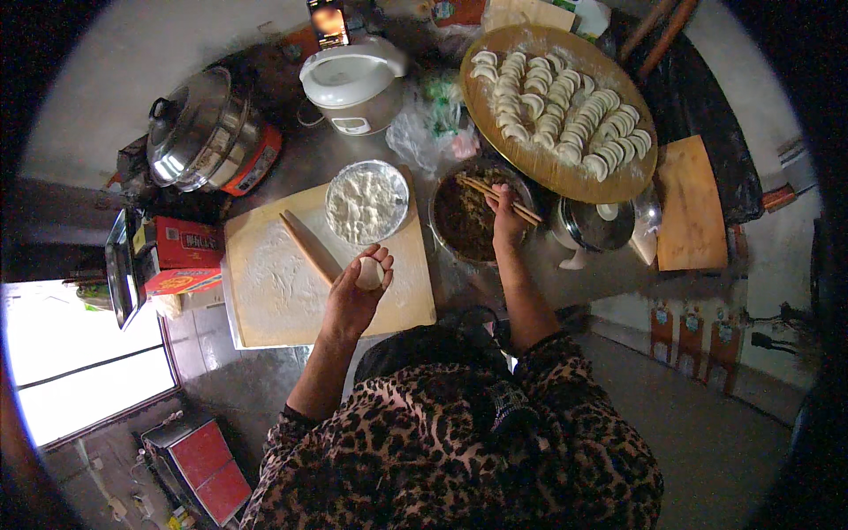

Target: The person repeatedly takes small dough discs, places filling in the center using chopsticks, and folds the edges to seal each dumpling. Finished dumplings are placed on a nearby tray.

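A round dough wrapper lies in my left hand, cupped with the fingers curled around it, above the front of a floured wooden board. My right hand grips a pair of wooden chopsticks, whose tips reach into a bowl of dark filling. On the board a wooden rolling pin lies at a slant, its near end close to my left hand. A metal bowl of flour stands at the board's back right. Rows of folded dumplings cover much of a round tray at the back right.
At the back left stand a steamer pot and a white rice cooker. Plastic bags lie behind the filling bowl. A lidded pot and a wooden board are to the right, a red box to the left.
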The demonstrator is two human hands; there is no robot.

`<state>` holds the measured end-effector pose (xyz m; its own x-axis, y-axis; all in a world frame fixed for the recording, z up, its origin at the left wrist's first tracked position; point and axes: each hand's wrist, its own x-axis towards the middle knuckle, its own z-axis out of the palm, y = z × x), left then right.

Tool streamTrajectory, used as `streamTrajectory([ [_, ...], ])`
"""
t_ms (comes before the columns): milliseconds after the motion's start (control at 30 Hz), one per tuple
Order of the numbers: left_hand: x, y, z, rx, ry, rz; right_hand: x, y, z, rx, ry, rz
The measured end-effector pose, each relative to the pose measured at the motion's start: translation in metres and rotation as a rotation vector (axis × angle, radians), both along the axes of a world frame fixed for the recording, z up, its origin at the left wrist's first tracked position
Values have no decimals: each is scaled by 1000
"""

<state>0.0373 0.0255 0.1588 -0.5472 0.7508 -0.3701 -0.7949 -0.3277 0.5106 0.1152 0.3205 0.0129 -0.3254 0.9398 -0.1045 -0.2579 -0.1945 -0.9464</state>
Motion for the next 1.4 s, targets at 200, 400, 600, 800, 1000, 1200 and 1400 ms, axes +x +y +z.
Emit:
streamTrajectory([
  [200, 0, 6, -9, 12, -10, -13, 10, -6, 3, -103, 57, 73],
  [400, 1, 6, -13, -1, -28, -8, 20, -1, -3, 104, 22, 113],
  [600, 1, 2, -20, -36, -38, 21, 8, -11, 6, 154, -111, 191],
  [800, -6, 9, -33, 26, -108, 11, 6, -7, -10, -52, -11, 169],
  [1000, -31, 39, -78, 49, -31, 29, 49, -19, 39, -184, 152, 338],
  [1200, -32, 88, -78, 167, -28, -60, 81, -39, 114, 490, -123, 501],
  [1400, -17, 121, -31, 124, -151, -142, 90, -57, 174, 1277, -289, 674],
])
